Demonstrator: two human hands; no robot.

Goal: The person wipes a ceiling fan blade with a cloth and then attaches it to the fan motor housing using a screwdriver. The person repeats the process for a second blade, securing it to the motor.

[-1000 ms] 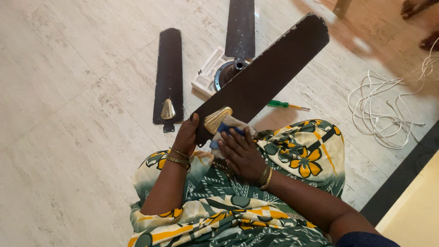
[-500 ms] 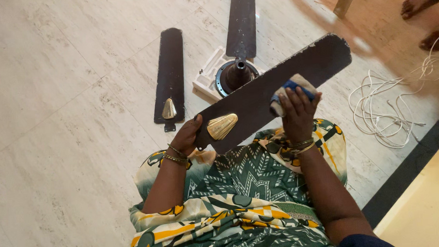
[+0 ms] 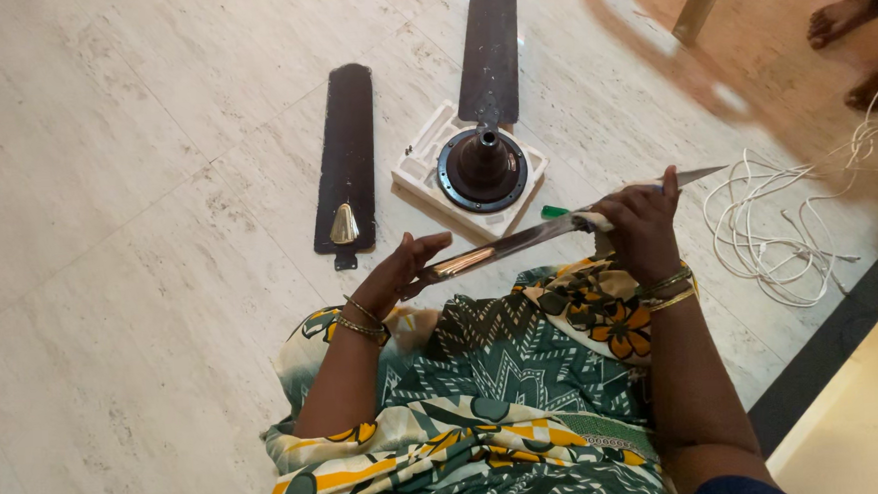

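Mid-frame, the left hand (image 3: pixel 395 274) propped the fan blade (image 3: pixel 548 233) edge-on, fingers loosely curled around its end; the right hand (image 3: pixel 643 228) clenched it with a cloth (image 3: pixel 594 221), steadying it for wiping.

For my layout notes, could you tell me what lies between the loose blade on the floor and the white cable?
In the head view, the fan motor on its white tray lies between them.

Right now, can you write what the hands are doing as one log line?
left hand: holds fan blade end | right hand: presses cloth on blade, seen edge-on | floor: second blade, motor
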